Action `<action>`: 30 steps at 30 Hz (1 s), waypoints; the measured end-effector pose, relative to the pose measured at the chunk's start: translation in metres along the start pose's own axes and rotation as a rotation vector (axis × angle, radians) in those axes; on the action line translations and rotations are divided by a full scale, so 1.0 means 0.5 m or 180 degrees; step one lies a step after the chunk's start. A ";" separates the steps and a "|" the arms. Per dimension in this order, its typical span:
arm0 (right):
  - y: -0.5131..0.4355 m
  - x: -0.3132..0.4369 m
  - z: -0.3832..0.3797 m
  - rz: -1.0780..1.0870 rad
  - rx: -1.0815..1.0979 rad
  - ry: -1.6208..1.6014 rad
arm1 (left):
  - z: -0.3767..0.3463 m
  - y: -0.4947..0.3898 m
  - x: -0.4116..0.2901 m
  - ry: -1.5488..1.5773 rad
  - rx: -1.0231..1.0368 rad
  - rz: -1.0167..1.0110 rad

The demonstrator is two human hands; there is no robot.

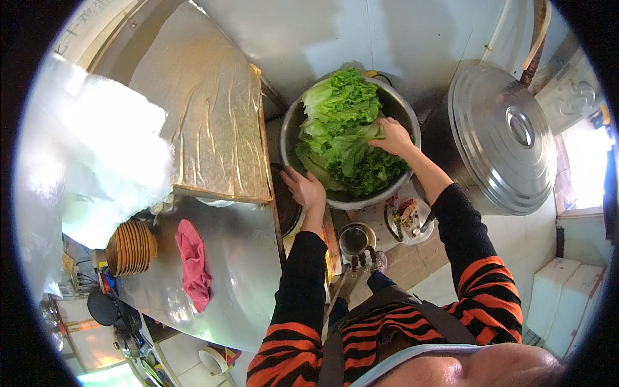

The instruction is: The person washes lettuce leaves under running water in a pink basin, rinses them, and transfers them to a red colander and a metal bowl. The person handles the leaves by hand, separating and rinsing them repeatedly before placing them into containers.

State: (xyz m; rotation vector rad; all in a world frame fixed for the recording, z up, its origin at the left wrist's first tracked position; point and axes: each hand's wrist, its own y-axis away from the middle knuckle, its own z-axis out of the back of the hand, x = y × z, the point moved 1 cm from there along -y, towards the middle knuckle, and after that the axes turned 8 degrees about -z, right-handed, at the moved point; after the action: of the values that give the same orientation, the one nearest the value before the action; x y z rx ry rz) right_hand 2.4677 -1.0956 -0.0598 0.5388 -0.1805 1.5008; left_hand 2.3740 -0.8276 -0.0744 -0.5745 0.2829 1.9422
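Observation:
A wide metal basin [412, 112] stands in front of me against the wall, heaped with green leafy lettuce [338, 130]. My right hand [394, 138] is on the right part of the heap, with thumb and fingers closed around a leaf. My left hand [304, 187] rests by the lower left rim of the basin, its fingers apart and nothing in it. The leaves on the left look paler, and those at the lower right are darker and curlier.
A large lidded metal pot [503, 140] stands at the right. On the left, a metal counter [237, 285] bears a pink cloth [193, 266] and stacked brown dishes [130, 247]. Below the basin are a small pot [354, 240] and a clear container [418, 222]. White boxes [563, 300] stand lower right.

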 end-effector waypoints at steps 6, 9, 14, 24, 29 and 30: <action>-0.008 -0.014 0.008 0.0762 -0.0213 0.0005 | -0.013 0.002 0.036 0.0193 0.0036 0.0031; -0.036 -0.019 0.010 0.0501 0.0330 0.0192 | -0.016 0.009 0.036 0.0046 0.0099 -0.0025; -0.086 -0.015 0.016 0.0682 0.0716 -0.0070 | -0.018 0.012 0.035 0.0111 0.0061 -0.0040; -0.079 -0.018 0.021 0.0918 0.0797 -0.0023 | 0.038 0.030 -0.031 -0.0443 -0.0772 -0.1455; -0.060 0.017 0.040 0.1104 0.0506 0.0403 | 0.037 0.030 -0.155 0.0356 -0.0249 -0.2803; -0.051 0.026 0.044 0.1122 0.0350 0.0552 | 0.030 0.028 -0.175 0.0486 -0.0148 -0.3017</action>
State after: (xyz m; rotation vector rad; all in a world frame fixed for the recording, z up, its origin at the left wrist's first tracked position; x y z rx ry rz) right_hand 2.4983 -1.0932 -0.0409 0.4774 -0.0586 1.9009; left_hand 2.3874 -0.8958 -0.0174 -0.7194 0.0329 0.9933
